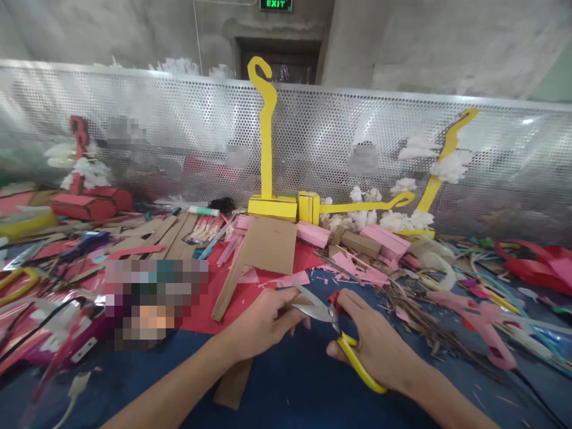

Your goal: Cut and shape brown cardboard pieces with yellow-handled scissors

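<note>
My right hand grips scissors with one yellow and one red handle, their blades spread and pointing left. Close to the blades, the fingers of my left hand are pinched round a small piece of brown cardboard, mostly hidden by the fingers. Below my left wrist lies a brown cardboard strip. Just beyond my hands, a flat cardboard piece and a long narrow strip rest on red sheet material.
Yellow hooked shapes stand on boxy bases before a perforated metal panel. Pink paper scraps and dry twigs lie right of centre. A pink glue gun with a black cord is at the right. Yellow-handled scissors lie far left.
</note>
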`<act>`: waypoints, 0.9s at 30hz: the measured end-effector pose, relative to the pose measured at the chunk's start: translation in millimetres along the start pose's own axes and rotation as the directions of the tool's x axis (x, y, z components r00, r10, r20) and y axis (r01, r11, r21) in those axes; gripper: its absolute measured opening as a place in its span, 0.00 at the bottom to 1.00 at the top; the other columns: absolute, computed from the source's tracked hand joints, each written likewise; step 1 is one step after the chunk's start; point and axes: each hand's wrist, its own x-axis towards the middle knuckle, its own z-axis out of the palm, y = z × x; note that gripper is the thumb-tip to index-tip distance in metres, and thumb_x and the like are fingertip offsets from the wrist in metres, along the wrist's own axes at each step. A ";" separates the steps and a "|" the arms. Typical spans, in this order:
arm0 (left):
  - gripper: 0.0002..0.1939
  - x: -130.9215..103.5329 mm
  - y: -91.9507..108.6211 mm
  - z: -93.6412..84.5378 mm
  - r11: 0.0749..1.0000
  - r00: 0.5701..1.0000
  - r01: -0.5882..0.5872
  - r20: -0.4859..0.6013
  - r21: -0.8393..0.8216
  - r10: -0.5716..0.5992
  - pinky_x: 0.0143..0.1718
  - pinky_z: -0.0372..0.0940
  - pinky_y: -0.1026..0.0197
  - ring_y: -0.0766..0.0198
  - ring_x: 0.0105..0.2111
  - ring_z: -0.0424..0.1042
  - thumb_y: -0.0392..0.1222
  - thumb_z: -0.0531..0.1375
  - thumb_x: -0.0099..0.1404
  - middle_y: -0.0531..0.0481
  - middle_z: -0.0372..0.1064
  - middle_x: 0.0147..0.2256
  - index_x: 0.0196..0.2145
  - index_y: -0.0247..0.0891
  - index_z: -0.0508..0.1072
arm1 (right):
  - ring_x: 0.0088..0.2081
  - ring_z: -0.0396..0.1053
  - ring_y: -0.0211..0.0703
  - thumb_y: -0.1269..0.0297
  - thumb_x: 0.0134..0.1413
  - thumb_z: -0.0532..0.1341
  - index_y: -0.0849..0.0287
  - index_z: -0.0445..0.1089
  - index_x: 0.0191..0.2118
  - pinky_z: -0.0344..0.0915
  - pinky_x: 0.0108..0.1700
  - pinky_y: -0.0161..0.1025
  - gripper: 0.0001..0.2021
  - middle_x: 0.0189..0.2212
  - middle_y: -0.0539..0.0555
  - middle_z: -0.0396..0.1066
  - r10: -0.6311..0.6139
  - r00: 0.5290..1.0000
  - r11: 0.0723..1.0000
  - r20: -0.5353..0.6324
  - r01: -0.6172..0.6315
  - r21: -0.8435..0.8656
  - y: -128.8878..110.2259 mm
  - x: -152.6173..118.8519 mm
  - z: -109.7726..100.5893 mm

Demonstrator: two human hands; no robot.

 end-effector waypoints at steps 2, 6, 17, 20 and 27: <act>0.11 -0.2 0.5 0.7 1.000 1.000 0.002 0.006 -0.003 -0.002 0.30 0.63 0.64 0.67 0.29 0.69 0.37 0.53 0.73 0.49 0.74 0.35 0.39 0.37 0.74 | 0.36 0.66 0.48 0.53 0.54 0.68 0.56 0.61 0.41 0.65 0.38 0.43 0.18 0.38 0.54 0.67 -0.016 1.000 1.000 0.002 0.016 -0.014 -1.8 -0.5 -0.6; 0.10 -0.6 0.1 1.9 1.000 1.000 0.011 0.002 0.007 -0.011 0.30 0.63 0.64 0.67 0.28 0.69 0.38 0.53 0.73 0.49 0.74 0.34 0.39 0.37 0.74 | 0.33 0.66 0.46 0.50 0.54 0.69 0.55 0.62 0.40 0.65 0.35 0.42 0.20 0.36 0.53 0.67 -0.050 0.998 0.998 -0.037 0.049 -0.037 -2.5 -1.7 1.9; 0.11 -2.1 2.6 3.9 1.000 1.000 0.001 0.004 -0.017 -0.001 0.29 0.63 0.64 0.67 0.28 0.69 0.41 0.53 0.74 0.49 0.74 0.34 0.37 0.37 0.74 | 0.26 0.63 0.42 0.44 0.53 0.69 0.56 0.63 0.35 0.62 0.28 0.39 0.22 0.28 0.50 0.65 -0.143 0.972 0.988 -0.187 0.130 -0.079 1.1 -1.5 4.6; 0.13 -2.7 1.0 4.8 1.000 1.000 0.007 -0.002 0.011 -0.007 0.29 0.62 0.64 0.67 0.27 0.69 0.42 0.53 0.74 0.48 0.74 0.33 0.37 0.37 0.75 | 0.26 0.64 0.42 0.44 0.55 0.67 0.57 0.65 0.36 0.63 0.29 0.39 0.21 0.28 0.51 0.66 -0.192 0.957 0.981 -0.219 0.182 -0.067 3.6 -1.4 5.5; 0.14 -2.2 2.5 4.8 1.000 1.000 -0.019 0.002 -0.018 0.019 0.30 0.63 0.64 0.67 0.28 0.70 0.45 0.54 0.74 0.48 0.74 0.34 0.37 0.36 0.75 | 0.24 0.61 0.39 0.42 0.56 0.66 0.59 0.67 0.37 0.61 0.26 0.37 0.22 0.26 0.50 0.66 -0.211 0.949 0.977 -0.233 0.201 -0.068 3.5 -2.5 5.0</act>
